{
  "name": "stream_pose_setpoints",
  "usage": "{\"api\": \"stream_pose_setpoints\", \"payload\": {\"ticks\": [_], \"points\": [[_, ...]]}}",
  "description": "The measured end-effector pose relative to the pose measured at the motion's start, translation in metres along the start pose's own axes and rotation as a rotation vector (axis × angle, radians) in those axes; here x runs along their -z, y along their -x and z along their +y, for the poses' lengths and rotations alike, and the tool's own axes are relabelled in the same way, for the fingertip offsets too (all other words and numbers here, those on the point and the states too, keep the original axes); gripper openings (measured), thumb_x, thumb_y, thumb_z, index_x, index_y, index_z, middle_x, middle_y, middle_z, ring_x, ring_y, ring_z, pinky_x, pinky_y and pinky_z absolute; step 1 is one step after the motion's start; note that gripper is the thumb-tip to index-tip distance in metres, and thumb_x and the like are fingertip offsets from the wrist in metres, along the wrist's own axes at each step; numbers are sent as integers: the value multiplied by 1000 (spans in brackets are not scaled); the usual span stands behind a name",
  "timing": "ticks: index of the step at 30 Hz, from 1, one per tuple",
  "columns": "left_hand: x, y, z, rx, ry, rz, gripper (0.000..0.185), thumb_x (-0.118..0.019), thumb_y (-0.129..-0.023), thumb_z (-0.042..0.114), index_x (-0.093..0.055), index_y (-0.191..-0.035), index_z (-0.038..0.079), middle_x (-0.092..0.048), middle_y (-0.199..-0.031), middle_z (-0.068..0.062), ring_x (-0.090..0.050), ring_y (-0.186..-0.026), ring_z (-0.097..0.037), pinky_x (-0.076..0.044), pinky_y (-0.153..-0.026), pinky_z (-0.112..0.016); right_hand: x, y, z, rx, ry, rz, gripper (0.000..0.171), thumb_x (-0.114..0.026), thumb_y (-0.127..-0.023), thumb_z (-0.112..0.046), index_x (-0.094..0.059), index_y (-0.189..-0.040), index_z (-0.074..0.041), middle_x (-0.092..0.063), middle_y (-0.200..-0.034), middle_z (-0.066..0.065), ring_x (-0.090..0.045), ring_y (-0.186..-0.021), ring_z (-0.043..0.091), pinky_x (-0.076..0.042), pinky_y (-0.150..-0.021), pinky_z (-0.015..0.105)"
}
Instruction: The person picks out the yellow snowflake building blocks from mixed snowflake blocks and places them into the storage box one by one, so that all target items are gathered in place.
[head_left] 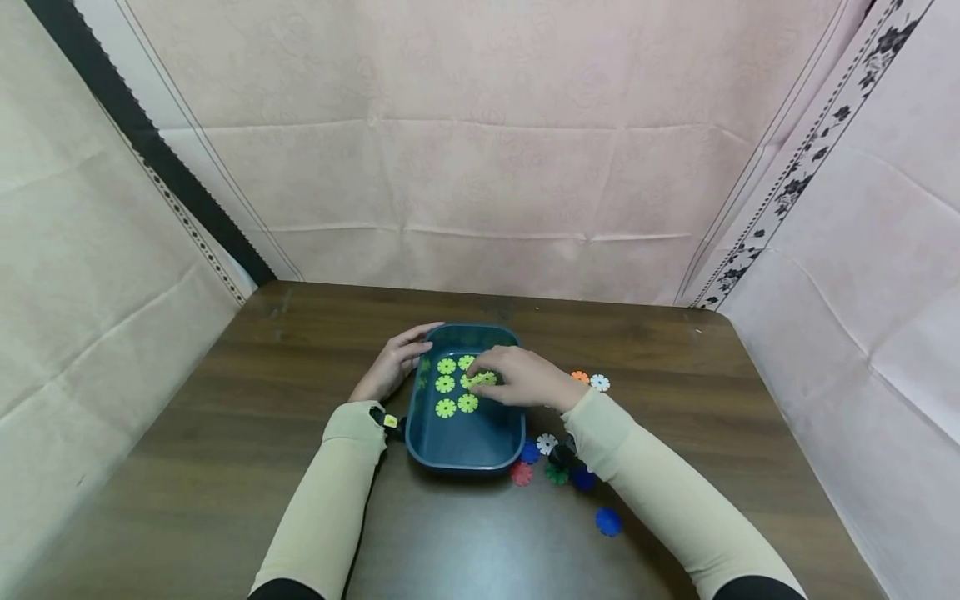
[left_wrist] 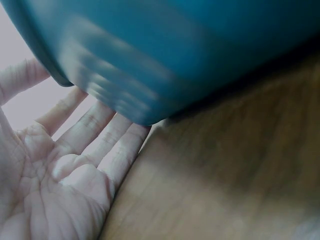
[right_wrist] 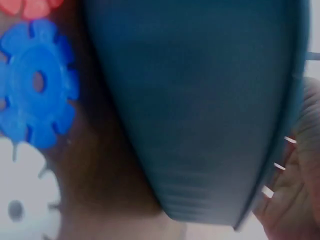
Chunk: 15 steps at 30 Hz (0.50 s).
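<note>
A deep blue-green tray (head_left: 461, 442) stands on the table, with several yellow-green notched flower discs (head_left: 446, 408) laid in rows on its floor. My left hand (head_left: 395, 364) rests along the tray's far left side. In the left wrist view its straight fingers (left_wrist: 92, 125) touch the outer wall of the tray (left_wrist: 210, 45). Over the tray, my right hand (head_left: 521, 377) reaches in from the right, thumb and fingertips bent round a yellow-green disc (head_left: 467, 382) in the middle of the rows. The right wrist view has the tray wall hiding most of that hand (right_wrist: 295, 185).
Right of the tray lie loose discs: a red one (head_left: 521, 474), a green one (head_left: 557, 474), a white one (head_left: 547, 443) and several blue ones (head_left: 608, 522). Farther back are an orange disc (head_left: 580, 377) and another white disc (head_left: 600, 382). Pale cloth walls (head_left: 480, 183) enclose the table.
</note>
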<state>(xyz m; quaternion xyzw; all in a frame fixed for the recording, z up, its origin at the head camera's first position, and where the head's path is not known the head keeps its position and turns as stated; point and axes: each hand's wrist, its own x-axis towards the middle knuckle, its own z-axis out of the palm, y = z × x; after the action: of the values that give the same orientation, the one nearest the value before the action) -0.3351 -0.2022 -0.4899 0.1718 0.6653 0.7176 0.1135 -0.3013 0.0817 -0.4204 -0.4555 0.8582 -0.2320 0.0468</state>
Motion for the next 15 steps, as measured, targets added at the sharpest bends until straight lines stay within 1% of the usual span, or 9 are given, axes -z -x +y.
{"api": "stream_pose_setpoints", "payload": {"ticks": [2,4,6,8,11,13,15], "points": [[1,0,-1,2,4,2,47,-58,-103,27,-52,-148,16,-55,-141,-12,-61,-117,-31,-55,-91,-36,6,6,0,14,-15,56,31,-71,-95,-31,-71,-121,-14,-68,-119,-3,-61,-112,20,-53,-92,36],[1,-1,-1,-2,9,5,47,-59,-103,27,-52,-148,16,-56,-140,-13,-61,-117,-31,-55,-91,-36,13,14,-1,19,-14,120,34,-73,-93,-35,-69,-122,-17,-66,-123,-6,-56,-117,16,-50,-97,38],[2,-1,-1,-6,12,7,47,-59,-102,26,-53,-147,16,-56,-140,-13,-61,-117,-31,-55,-91,-36,19,24,-2,26,-18,183,38,-74,-91,-38,-67,-124,-19,-64,-126,-8,-52,-121,15,-47,-101,42],[1,-1,-1,-10,16,8,47,-59,-102,26,-53,-147,16,-56,-140,-13,-61,-117,-31,-55,-91,-36,21,36,-2,24,-3,248,42,-74,-90,-44,-65,-126,-25,-62,-130,-10,-47,-124,13,-42,-103,47],[0,-1,1,-10,16,9,46,-59,-103,24,-53,-148,15,-56,-141,-13,-60,-119,-33,-55,-91,-35,16,54,1,28,3,335,46,-75,-88,-49,-64,-128,-29,-60,-132,-8,-44,-126,16,-36,-102,53],[-1,0,1,-8,15,9,46,-58,-103,23,-52,-148,15,-55,-141,-14,-58,-120,-36,-54,-92,-36,8,65,4,29,17,365,47,-75,-87,-51,-63,-128,-32,-59,-133,-8,-43,-126,17,-35,-100,54],[-1,1,2,-3,13,12,46,-57,-103,23,-52,-148,15,-56,-140,-14,-58,-121,-38,-54,-92,-36,0,75,5,32,27,376,48,-76,-85,-53,-62,-128,-35,-58,-133,-8,-42,-127,17,-34,-99,54]]}}
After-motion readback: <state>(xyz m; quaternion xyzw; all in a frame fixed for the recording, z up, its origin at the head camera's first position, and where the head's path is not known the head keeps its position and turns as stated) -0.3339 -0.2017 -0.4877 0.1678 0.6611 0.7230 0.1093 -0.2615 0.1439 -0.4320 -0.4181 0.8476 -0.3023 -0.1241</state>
